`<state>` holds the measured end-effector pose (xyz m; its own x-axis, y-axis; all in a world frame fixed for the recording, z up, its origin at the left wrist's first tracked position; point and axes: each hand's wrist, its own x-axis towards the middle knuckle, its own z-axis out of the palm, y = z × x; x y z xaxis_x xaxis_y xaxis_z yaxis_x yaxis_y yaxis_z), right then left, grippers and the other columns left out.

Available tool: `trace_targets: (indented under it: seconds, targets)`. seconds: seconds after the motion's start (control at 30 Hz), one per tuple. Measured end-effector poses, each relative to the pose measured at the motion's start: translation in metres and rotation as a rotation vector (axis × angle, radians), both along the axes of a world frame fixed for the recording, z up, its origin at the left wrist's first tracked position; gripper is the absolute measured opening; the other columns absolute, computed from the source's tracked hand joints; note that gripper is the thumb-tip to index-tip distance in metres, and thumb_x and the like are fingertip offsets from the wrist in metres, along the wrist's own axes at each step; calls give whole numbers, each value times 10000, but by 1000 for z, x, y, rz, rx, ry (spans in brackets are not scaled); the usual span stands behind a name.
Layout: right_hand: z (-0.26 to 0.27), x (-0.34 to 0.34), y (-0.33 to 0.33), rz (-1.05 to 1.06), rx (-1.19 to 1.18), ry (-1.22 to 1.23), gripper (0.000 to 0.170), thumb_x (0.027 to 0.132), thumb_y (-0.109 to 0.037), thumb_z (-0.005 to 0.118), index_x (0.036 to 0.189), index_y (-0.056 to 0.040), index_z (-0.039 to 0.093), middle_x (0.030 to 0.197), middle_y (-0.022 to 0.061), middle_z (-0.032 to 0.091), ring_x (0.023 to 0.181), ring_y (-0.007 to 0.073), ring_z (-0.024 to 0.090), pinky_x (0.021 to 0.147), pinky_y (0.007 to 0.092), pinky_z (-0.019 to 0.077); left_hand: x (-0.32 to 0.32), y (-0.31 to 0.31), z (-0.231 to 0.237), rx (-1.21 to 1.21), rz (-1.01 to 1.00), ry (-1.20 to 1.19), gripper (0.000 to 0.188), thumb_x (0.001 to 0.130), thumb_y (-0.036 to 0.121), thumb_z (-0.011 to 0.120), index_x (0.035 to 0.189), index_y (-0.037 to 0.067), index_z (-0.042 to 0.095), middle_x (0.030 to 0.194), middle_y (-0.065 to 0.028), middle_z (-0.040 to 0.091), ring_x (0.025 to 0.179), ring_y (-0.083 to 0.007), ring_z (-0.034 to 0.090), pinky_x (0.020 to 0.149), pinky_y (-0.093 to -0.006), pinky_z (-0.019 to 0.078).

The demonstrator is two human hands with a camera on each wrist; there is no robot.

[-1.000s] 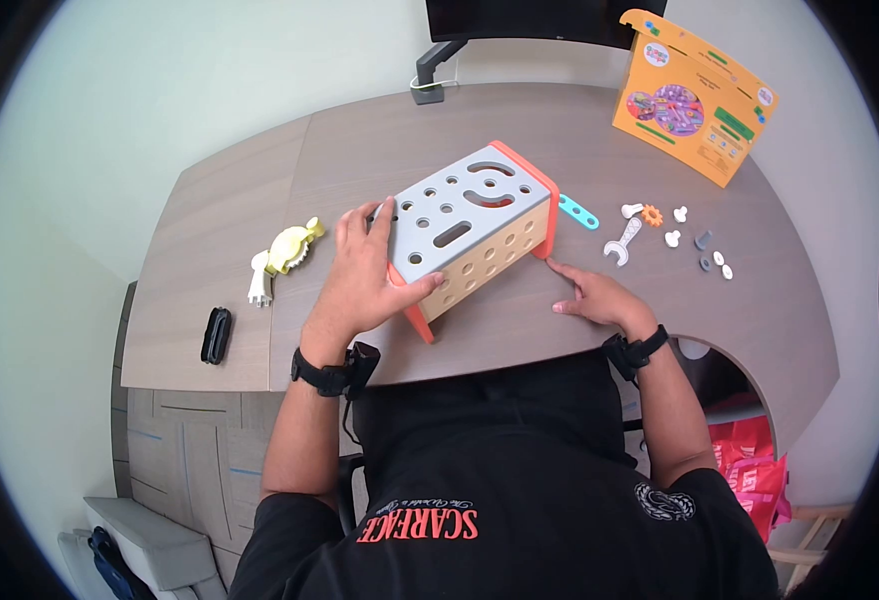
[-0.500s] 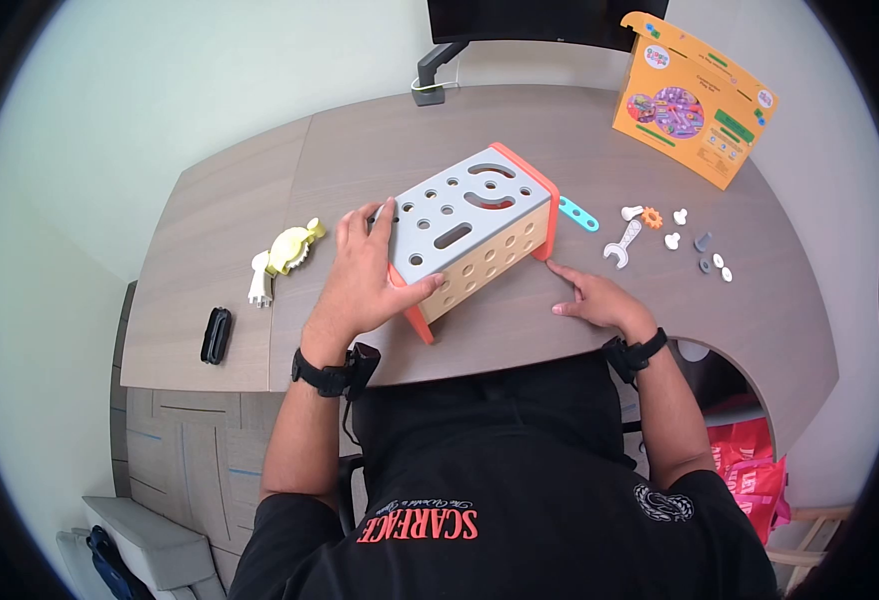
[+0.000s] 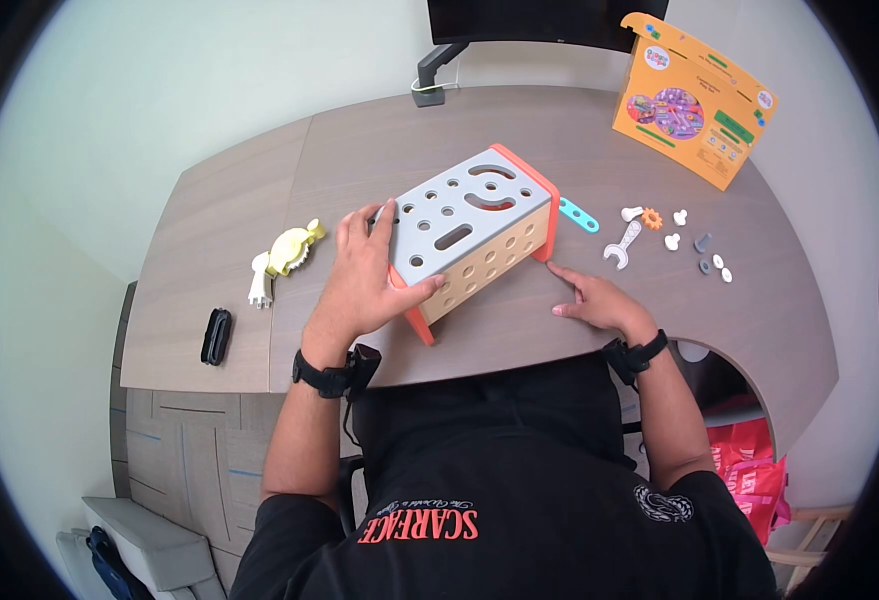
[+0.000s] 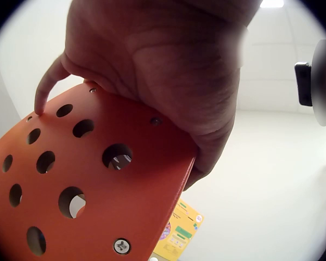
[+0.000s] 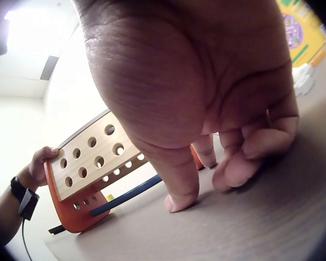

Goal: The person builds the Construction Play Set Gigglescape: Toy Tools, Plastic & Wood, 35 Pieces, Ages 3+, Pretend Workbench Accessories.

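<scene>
Clock hours are read in the head view. The left hand (image 3: 360, 275) grips the box (image 3: 475, 222) at its lower-left end, thumb over the wooden front edge, other fingers spread across the grey top; the box stretches away from them towards 2 o'clock. In the left wrist view its palm lies against the red end panel. The right hand (image 3: 605, 300) rests on the table (image 3: 520, 320), holding nothing, index finger extended and some others loosely curled. That index tip points to 10 o'clock, at the box's right red foot; whether they touch I cannot tell.

From the right hand, the teal strip (image 3: 579, 214) lies at 11, the wrench (image 3: 623, 243) just past 12, the gear (image 3: 652, 216) at 1. From the left hand, the yellow toy (image 3: 290, 248) lies at 10, the black case (image 3: 217, 335) at 8. The carton (image 3: 695, 100) stands at 2 from the box.
</scene>
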<state>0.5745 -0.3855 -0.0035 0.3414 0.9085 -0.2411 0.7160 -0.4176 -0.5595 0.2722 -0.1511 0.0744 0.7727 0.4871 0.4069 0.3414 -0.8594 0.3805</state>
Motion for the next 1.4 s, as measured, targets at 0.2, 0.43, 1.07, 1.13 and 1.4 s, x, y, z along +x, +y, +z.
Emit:
trace_targets:
  seconds: [0.2,0.43,1.07,1.13,1.4]
  targets:
    - [8,7,-6,22,9,173,772,933,-294,812,1612,-179,463,753,32,575,672,143,581,676,318,490,-1,-1,-1,16,-4,-26,1071,749,587,831,1487,-112,493,1428,-369,459,1360,-489,415,1143,-563,410]
    - [21,70,-28,-70,138,185,455,954,-260,805,1347,-75,669,790,-8,592,700,85,603,661,276,484,-2,-5,-2,-83,-48,-137,978,738,541,858,1507,52,502,1526,-245,447,1437,-433,368,1200,-563,330]
    - [19,264,-125,-785,139,-607,351,780,-98,890,1072,-49,701,978,159,715,966,321,711,829,435,569,-6,5,-14,-42,-60,-169,842,705,487,832,1390,75,567,1522,-219,461,1424,-429,397,1186,-549,333]
    - [12,285,-145,-823,170,-851,391,768,-92,889,1113,-57,709,1052,189,738,1055,365,718,904,452,573,-7,6,-14,-42,-61,-167,835,704,481,832,1387,79,570,1522,-219,461,1424,-428,398,1186,-549,334]
    - [14,318,-169,-836,97,-513,472,842,-227,809,1280,-82,710,1241,199,717,1143,349,697,1003,435,547,-8,6,-14,-60,-61,-152,821,709,463,829,1390,88,565,1533,-217,452,1433,-430,384,1193,-547,321]
